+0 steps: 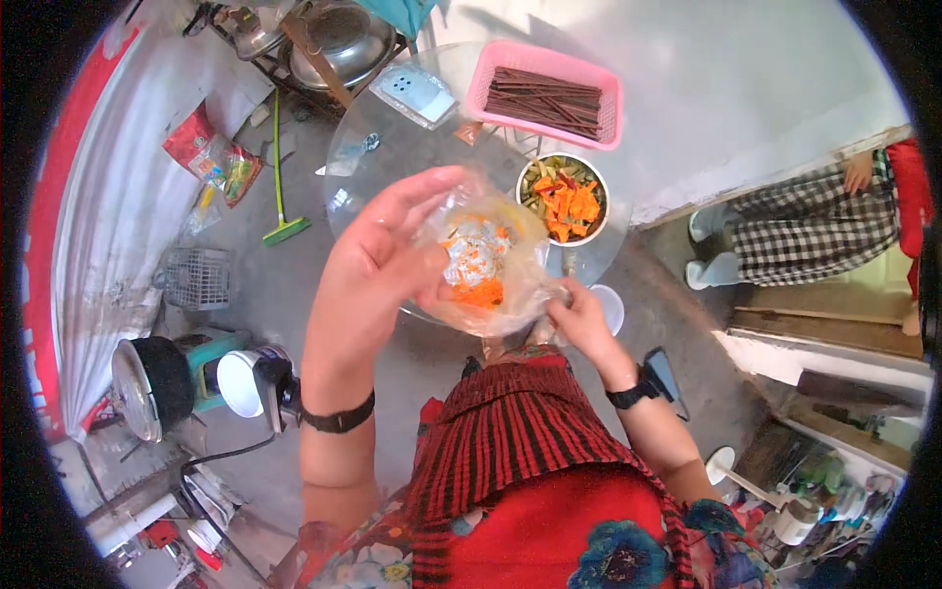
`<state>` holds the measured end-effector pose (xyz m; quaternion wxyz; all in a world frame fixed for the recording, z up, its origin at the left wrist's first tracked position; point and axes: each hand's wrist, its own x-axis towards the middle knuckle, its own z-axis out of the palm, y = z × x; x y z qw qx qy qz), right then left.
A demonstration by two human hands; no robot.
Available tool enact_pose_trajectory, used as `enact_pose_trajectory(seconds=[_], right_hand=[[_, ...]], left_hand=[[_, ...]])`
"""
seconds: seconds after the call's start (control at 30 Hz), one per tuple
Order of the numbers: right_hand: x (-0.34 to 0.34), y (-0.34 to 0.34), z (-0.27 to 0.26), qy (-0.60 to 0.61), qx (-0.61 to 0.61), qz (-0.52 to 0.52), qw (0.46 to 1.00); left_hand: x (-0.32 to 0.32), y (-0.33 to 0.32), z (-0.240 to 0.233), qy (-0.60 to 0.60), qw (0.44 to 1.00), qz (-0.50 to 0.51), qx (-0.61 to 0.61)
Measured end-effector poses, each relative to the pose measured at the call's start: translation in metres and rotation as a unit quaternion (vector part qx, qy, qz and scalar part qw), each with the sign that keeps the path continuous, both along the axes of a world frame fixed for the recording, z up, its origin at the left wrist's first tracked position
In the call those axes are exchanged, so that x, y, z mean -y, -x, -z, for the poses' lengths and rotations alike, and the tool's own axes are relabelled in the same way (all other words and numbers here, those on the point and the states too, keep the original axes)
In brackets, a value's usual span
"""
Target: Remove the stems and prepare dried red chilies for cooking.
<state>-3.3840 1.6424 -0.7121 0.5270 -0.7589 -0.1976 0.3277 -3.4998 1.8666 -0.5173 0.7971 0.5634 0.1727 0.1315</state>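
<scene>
A see-through plastic bag point(526, 254) is held up in front of me, over the near side of the round glass table point(423, 158). Its mouth faces me and shows orange bits point(478, 293) and a whitish mass inside. My left hand point(379, 254) grips the bag's left side, the thumb at the opening and the fingers raised behind. On the lower right, my right hand point(581, 313) pinches the bag's edge. Just beyond the bag, a round bowl point(606, 210) holds orange pieces point(570, 208) on top of greenish cut pieces point(541, 177).
A pink basket point(482, 73) of dark thin sticks point(544, 99) stands at the table's back, beside a plastic-wrapped scale point(416, 96). A green broom point(283, 228) and a grey crate point(197, 278) are on the left. Another person in checked trousers point(813, 228) is at the right.
</scene>
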Motion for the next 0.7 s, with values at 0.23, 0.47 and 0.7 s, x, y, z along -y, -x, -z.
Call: enact_pose_trajectory(seconds=[0.23,0.47,0.7], right_hand=[[0.061,0.011,-0.010,0.013,-0.136,-0.001,0.991],[0.099,0.063,0.005,0.032,-0.101,0.036,0.994],[0.112,0.083,0.030,-0.063,-0.191,0.103,0.974]], left_hand=[[0.027,0.030,-0.009,-0.030,0.993,0.115,0.007],[0.055,0.056,0.006,-0.001,0.988,0.153,-0.027],[0.073,0.069,0.021,-0.096,0.986,0.139,-0.002]])
